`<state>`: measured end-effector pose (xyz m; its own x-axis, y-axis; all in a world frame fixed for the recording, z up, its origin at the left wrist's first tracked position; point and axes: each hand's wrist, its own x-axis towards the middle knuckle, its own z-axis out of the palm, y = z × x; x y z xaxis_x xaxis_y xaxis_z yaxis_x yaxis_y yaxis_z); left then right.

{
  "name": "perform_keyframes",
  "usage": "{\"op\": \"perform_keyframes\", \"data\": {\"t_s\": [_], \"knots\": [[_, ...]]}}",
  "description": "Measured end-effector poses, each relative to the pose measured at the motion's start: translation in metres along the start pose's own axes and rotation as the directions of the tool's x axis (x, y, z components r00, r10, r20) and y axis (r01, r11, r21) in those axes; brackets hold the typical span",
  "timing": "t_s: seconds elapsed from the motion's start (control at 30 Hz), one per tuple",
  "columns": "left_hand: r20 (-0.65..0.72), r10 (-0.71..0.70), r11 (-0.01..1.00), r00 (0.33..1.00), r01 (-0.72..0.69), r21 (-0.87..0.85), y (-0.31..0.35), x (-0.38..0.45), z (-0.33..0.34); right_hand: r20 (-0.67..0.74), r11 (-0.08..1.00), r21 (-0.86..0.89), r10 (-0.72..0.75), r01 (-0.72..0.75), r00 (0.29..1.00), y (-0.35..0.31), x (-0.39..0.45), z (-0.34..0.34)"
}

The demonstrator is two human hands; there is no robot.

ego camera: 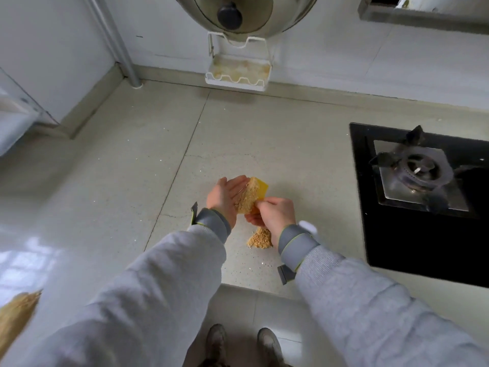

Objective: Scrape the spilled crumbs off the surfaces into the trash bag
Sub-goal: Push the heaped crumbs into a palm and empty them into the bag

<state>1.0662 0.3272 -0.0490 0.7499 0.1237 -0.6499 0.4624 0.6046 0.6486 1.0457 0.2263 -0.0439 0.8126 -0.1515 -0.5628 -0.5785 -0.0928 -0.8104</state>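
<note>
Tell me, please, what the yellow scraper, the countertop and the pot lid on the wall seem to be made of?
Yellow scraper: probably plastic; flat, thin, uniformly coloured, loaded with crumbs.
Countertop: looks like stone or composite; pale, speckled, with straight seams.
Pot lid: metal, likely stainless steel; shiny and reflective, with a black knob, perhaps plastic.

Left hand [224, 197] lies open, palm up; right hand [275, 211] seems curled in a pinching grip.

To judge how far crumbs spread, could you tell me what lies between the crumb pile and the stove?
In the head view, only the right hand and its sleeve cross it; otherwise bare countertop separates crumb pile from stove.
</note>
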Motion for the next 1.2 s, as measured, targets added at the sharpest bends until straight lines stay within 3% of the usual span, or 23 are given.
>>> {"op": "perform_keyframes", "data": {"t_s": [0.33,0.63,0.87,1.1,1.2], "knots": [[-0.204,0.11,0.974,0.973,-0.147,-0.174,-0.011,-0.025,-0.016,0.232,0.98,-0.182,-0.033,0.076,0.972,-0.004,-0.004,0.002],[-0.404,0.182,0.913,0.896,-0.306,-0.269,-0.002,-0.08,-0.078,0.466,0.949,-0.263,-0.031,0.171,0.885,0.004,-0.053,0.051],[-0.596,0.201,0.784,0.778,-0.492,-0.378,-0.012,-0.178,-0.171,0.714,0.918,-0.29,0.019,0.272,0.7,0.038,-0.147,0.11],[-0.793,0.146,0.596,0.591,-0.693,-0.407,-0.103,-0.325,-0.253,0.867,0.848,-0.362,0.154,0.388,0.474,0.132,-0.287,0.115],[-0.833,0.101,0.54,0.544,-0.733,-0.413,-0.141,-0.371,-0.264,0.891,0.826,-0.371,0.188,0.424,0.414,0.164,-0.328,0.1]]}}
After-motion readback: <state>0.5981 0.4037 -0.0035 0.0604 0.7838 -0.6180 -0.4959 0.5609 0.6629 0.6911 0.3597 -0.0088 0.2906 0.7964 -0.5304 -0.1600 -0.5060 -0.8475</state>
